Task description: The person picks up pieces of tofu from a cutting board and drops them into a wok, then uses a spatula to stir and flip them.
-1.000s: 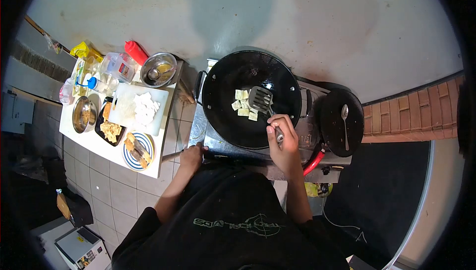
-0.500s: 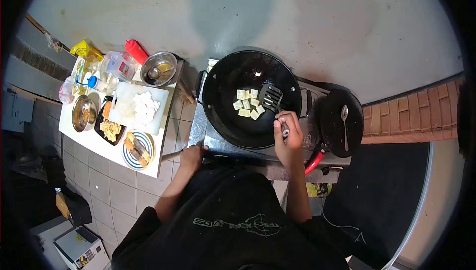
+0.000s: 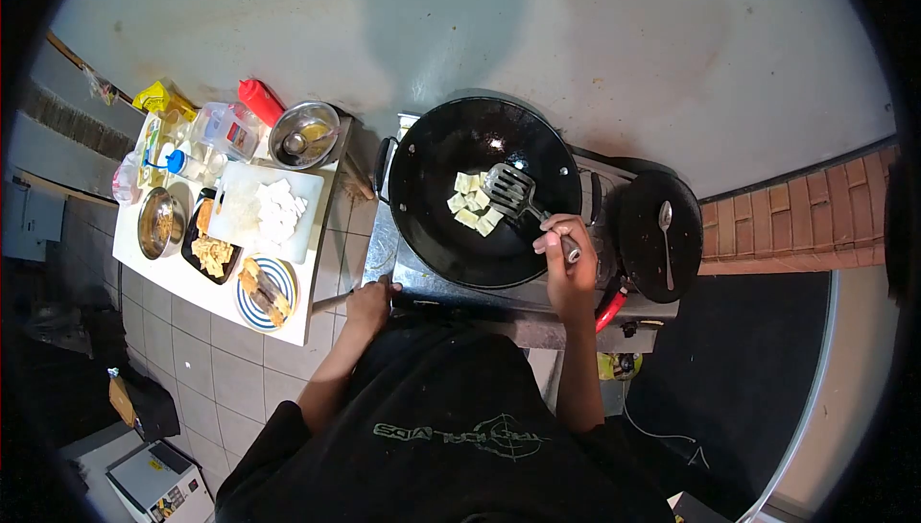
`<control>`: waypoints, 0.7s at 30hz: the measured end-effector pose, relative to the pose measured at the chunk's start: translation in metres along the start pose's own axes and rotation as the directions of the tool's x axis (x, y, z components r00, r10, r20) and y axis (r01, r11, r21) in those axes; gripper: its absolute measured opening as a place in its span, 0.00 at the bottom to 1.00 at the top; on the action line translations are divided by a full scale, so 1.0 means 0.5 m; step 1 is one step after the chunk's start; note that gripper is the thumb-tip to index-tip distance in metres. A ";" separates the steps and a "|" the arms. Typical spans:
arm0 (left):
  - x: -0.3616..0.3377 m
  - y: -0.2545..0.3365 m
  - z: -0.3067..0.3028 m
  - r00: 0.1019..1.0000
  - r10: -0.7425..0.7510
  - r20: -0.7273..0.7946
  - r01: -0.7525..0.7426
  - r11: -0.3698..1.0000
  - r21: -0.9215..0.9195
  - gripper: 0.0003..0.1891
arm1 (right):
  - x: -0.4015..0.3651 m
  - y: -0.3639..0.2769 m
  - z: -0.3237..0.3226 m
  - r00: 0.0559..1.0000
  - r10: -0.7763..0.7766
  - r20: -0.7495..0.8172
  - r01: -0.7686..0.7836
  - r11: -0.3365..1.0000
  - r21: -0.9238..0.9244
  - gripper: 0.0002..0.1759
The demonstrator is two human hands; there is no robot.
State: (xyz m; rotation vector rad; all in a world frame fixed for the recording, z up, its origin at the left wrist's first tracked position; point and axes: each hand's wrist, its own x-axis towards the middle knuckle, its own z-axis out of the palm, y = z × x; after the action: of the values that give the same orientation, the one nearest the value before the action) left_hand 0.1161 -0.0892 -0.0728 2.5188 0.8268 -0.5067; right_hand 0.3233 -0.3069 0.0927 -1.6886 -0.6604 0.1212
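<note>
My right hand [image 3: 572,259] is closed around the handle of a slotted spatula [image 3: 511,189]. The spatula's head is in a black wok [image 3: 451,254], lying against the right side of a cluster of pale, square-cut pieces [image 3: 467,202]. The wok sits on a metal stove [image 3: 386,252]. At the stove's front left corner my left hand [image 3: 369,306] is closed on the edge, its fingers partly hidden.
A black lid or pan [image 3: 652,264] carrying a spoon [image 3: 666,235] lies right of the wok. On the left table are a cutting board [image 3: 237,221] with white pieces, a striped plate [image 3: 251,317], a metal bowl [image 3: 288,158] and a red bottle [image 3: 259,101].
The spatula has moved left onto the pale pieces, which have bunched closer together. My right hand has shifted slightly right, the handle now tilting. My left hand stays put.
</note>
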 end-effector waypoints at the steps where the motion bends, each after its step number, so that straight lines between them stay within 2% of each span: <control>1: 0.000 0.000 0.000 1.000 0.000 0.000 0.000 1.000 0.001 0.22 | -0.001 -0.001 -0.001 0.999 -0.035 0.006 0.035 0.999 -0.003 0.02; 2: 0.000 0.000 0.000 1.000 0.004 -0.003 -0.004 1.000 0.009 0.22 | -0.001 -0.002 -0.001 0.997 -0.070 0.012 0.070 0.998 -0.005 0.02; 12: 0.002 -0.001 0.006 1.000 0.006 -0.013 -0.005 1.000 0.029 0.23 | -0.007 -0.020 0.002 0.995 -0.044 0.088 0.045 0.999 -0.015 0.03; 15: -0.002 -0.002 0.010 0.996 0.048 -0.077 -0.045 0.998 0.047 0.21 | -0.011 -0.028 0.005 0.994 -0.064 0.087 0.070 0.995 -0.064 0.03; 17: -0.003 0.002 0.007 0.995 0.044 -0.087 -0.040 0.998 0.048 0.21 | -0.010 -0.048 0.010 0.985 -0.123 0.122 0.142 0.977 -0.161 0.04; 21: -0.001 0.002 0.010 0.996 0.027 -0.089 -0.022 0.998 0.055 0.21 | -0.016 -0.063 0.028 0.976 -0.149 0.156 0.180 0.962 -0.204 0.06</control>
State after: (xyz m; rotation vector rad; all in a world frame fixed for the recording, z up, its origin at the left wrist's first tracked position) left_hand 0.1152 -0.0925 -0.0765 2.6145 0.8242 -0.4160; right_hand 0.2993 -0.2961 0.1166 -1.8374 -0.9449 0.0493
